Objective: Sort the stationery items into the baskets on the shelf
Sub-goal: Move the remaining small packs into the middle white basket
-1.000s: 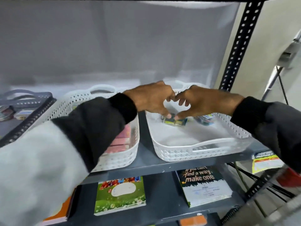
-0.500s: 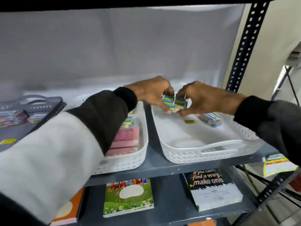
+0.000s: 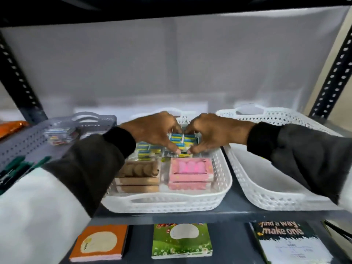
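Blue-and-yellow packs: a small block of them (image 3: 182,139) is pinched between both hands, held low over the back half of the middle white basket (image 3: 217,189).
Left hand: left hand (image 3: 154,130) curled round the block's left edge, thumb tip under the near edge, fingers over the far edge — closed on it, not slack.
Right hand: right hand (image 3: 215,131) mirrors it on the right edge, closed on the same block; the two thumbs almost meet below it.
Why two hands: likely because the block is several loose packs side by side — squeezing from both ends should keep them square while they go down.
Just left of the grip: more blue-and-yellow packs (image 3: 147,149) already lie in the basket, so this looks like their spot.
Nearer than the grip: stacked brown boxes (image 3: 138,175) on the left and pink boxes (image 3: 191,173) on the right fill the basket's front half.
Right of the grip: a second white basket (image 3: 270,193); what shows of its floor looks bare, the rest is behind the right sleeve.
Left of the grip: a grey basket (image 3: 22,141) with clear packs of coloured clips (image 3: 57,133); the dark green items at its near end are too blurred to name.
Below the grip: three notebooks — orange (image 3: 100,242), green (image 3: 182,240), and a dark one (image 3: 285,242) — on the lower shelf.
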